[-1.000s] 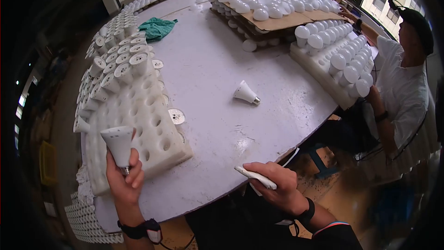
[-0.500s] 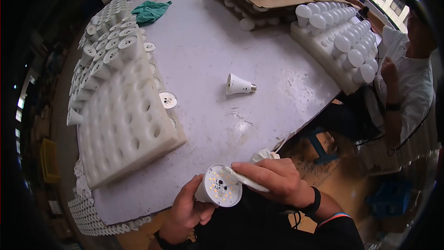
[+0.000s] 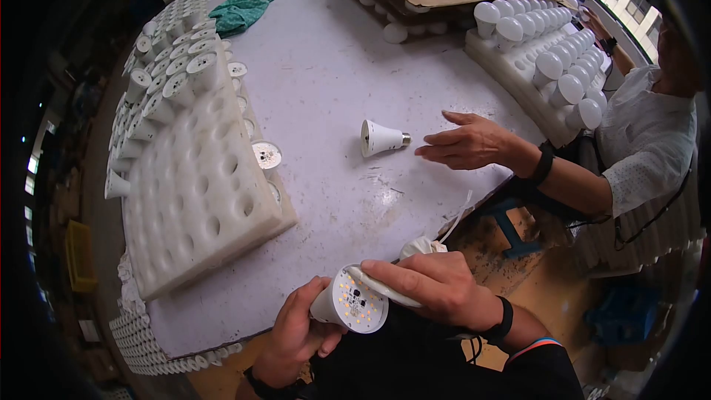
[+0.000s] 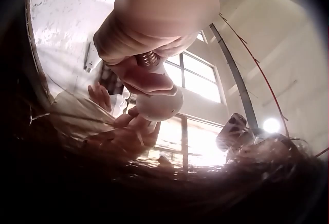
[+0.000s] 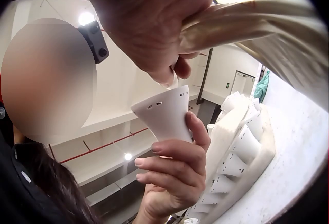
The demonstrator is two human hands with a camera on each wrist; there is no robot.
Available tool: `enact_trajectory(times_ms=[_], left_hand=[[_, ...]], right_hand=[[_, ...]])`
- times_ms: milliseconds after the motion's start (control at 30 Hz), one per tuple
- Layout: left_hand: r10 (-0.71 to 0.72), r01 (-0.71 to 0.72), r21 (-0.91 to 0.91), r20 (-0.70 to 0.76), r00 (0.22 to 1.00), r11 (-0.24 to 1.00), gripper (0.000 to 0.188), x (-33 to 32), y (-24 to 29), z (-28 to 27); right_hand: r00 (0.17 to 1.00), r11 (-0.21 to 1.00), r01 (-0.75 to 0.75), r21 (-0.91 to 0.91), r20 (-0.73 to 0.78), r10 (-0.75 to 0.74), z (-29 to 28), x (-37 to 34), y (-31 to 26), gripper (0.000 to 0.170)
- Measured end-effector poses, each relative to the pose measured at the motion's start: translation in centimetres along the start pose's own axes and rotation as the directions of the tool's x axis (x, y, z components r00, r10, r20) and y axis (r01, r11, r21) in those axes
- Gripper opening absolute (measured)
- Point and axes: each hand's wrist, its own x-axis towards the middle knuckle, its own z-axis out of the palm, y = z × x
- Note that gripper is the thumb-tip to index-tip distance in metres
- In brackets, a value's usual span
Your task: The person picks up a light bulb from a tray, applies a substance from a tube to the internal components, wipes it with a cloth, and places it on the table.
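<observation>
In the head view my left hand (image 3: 296, 330) grips an LED bulb base (image 3: 359, 300) without its dome, tilted so the chip board faces up. My right hand (image 3: 437, 289) pinches a white, flattened, pliable pouch (image 3: 385, 287), its end right at the bulb base's rim. The right wrist view shows the pouch (image 5: 247, 23) as shiny and wrinkled, with a small white tip between the fingertips just above the rim. Metal screw threads (image 4: 149, 59) poke out under my left hand in the left wrist view.
Another person's hand (image 3: 474, 141) reaches over the table toward a lone bulb base (image 3: 381, 138) lying on its side. A holed foam block (image 3: 200, 185) with many bulb bases stands left. Domed bulbs fill another foam block (image 3: 511, 67) at right. A green cloth (image 3: 238, 15) lies behind.
My left hand has brought the bulb base from beside the left foam block to my right hand and tipped its board up. The other person's arm has come in toward the lone bulb base.
</observation>
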Motion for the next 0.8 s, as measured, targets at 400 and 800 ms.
enact_trajectory(times_ms=[400,800], left_hand=[[0.118,-0.118,0.023,0.029,0.993,0.993,0.041,-0.04,-0.23,-0.58],[0.362,-0.363,0.008,0.051,0.931,0.932,0.030,-0.78,-0.08,-0.13]], right_hand=[[1.000,1.000,-0.016,-0.016,-0.012,0.016,-0.01,-0.04,0.10,0.038],[1.000,0.999,-0.015,-0.047,0.015,0.016,0.21,-0.26,0.54,0.024]])
